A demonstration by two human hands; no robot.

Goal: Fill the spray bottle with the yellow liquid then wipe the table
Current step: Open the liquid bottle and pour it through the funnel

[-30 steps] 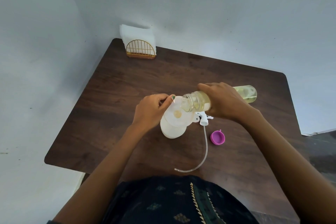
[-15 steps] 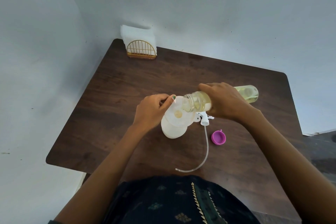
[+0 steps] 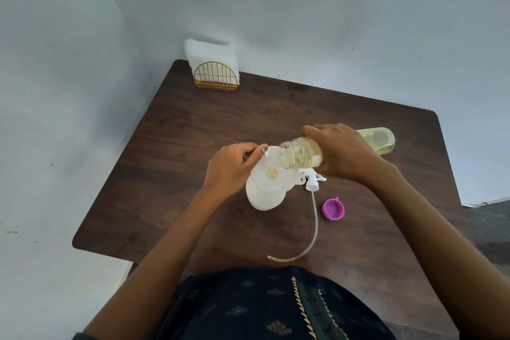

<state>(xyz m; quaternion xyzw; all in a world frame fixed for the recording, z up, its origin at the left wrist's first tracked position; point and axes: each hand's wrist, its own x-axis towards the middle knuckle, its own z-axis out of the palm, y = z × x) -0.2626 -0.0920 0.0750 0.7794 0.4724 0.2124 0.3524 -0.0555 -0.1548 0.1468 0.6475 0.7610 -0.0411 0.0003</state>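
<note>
Spray bottle (image 3: 266, 196), white and uncapped, stands upright near the middle of the brown table (image 3: 193, 146), with a white funnel (image 3: 271, 174) seated in its neck. Your left hand (image 3: 231, 168) pinches the funnel's rim on the far left side, fingers curled round the edge, steadying it. Your right hand (image 3: 345, 153) is wrapped round a clear bottle of yellow liquid (image 3: 300, 154), tipped almost flat, its open mouth just above the funnel's right edge. A small pool of yellow sits in the funnel's throat.

Just right of the spray bottle, under your right hand, lies the white trigger head (image 3: 313, 181), its thin tube (image 3: 313, 226) curving toward you. Near it on the right sits a purple cap (image 3: 333, 210). At the far left corner stands a gold wire holder of white napkins (image 3: 214, 69).

Likely risks: the mouth hovers close to the funnel's rim, so a steeper tilt could send liquid over the edge onto the table and the trigger head. Pouring faster than the funnel drains could overflow it. The bottle's opaque wall hides the fill level, so overfilling is possible.
</note>
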